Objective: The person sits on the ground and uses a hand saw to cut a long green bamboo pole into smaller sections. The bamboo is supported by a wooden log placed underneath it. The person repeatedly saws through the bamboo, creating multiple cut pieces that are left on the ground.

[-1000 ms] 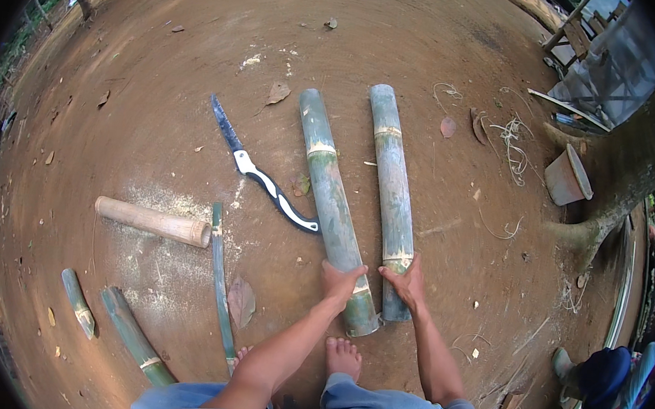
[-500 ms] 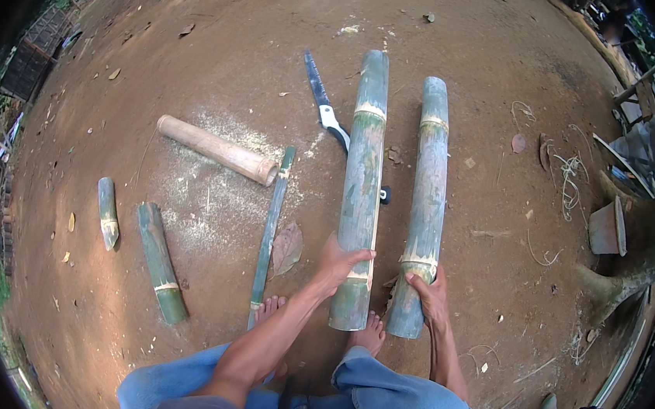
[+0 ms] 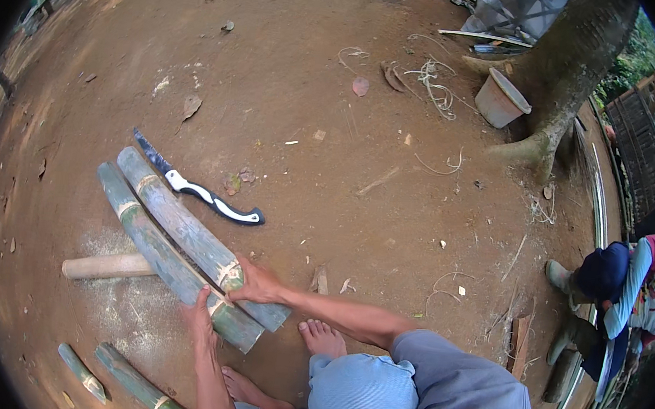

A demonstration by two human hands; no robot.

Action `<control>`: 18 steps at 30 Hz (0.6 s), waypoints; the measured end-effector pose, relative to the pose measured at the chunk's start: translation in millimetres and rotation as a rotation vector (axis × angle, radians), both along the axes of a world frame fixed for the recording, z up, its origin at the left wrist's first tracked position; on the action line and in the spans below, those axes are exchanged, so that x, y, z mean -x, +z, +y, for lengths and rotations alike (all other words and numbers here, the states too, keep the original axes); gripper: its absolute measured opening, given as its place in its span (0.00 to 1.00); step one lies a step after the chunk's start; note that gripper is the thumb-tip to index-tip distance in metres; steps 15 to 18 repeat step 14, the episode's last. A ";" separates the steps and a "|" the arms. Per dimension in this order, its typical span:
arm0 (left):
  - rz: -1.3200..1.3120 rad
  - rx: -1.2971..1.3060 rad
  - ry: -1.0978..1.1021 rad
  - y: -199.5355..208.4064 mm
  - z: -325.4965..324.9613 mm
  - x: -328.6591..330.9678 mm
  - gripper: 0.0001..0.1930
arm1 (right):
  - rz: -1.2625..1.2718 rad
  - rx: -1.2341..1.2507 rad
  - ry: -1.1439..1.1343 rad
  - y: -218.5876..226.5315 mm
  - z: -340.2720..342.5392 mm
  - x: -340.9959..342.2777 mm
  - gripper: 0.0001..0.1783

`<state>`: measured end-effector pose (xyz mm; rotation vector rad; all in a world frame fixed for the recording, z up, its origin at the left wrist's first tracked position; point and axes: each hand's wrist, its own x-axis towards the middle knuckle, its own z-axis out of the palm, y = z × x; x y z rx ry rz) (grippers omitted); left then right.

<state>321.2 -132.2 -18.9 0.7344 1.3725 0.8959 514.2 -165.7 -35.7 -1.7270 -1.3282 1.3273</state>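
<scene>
Two thick green-grey bamboo sections lie side by side on a slant in front of me, their far ends toward the left. My left hand [image 3: 199, 316] is closed on the near end of the left bamboo section [image 3: 155, 230], thumb on top by the pale node ring. My right hand [image 3: 255, 282] grips the near end of the right bamboo section [image 3: 186, 219]. Just beyond them lies a folding saw [image 3: 215, 201] with a white and black handle, its blade tip near the sections' far ends. A pale tan bamboo tube [image 3: 104, 266] is partly hidden beneath or behind the left section.
Shorter green bamboo pieces [image 3: 133, 378] lie at the lower left, near sawdust [image 3: 120, 303]. At far right another person [image 3: 636, 286] bends over by long pale strips. A tree trunk [image 3: 561, 69], a pale pot [image 3: 502, 99] and tangled string [image 3: 435, 89] are at the upper right.
My view has turned to the right. The two bamboo sections, apart before, have come together side by side and now slant leftward in the view. Both hands have kept hold.
</scene>
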 end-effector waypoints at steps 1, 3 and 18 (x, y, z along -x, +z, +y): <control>0.085 -0.024 -0.011 -6.9 3.3 5.2 0.36 | -0.103 -0.045 0.022 -11.7 4.8 12.3 0.55; 0.638 -0.072 -0.031 -32.3 -3.7 7.7 0.47 | -0.230 -0.163 0.107 -39.2 2.2 17.1 0.50; 0.039 0.025 0.040 -50.9 -3.2 -67.6 0.46 | -0.250 -0.163 -0.128 -52.4 -19.3 35.7 0.39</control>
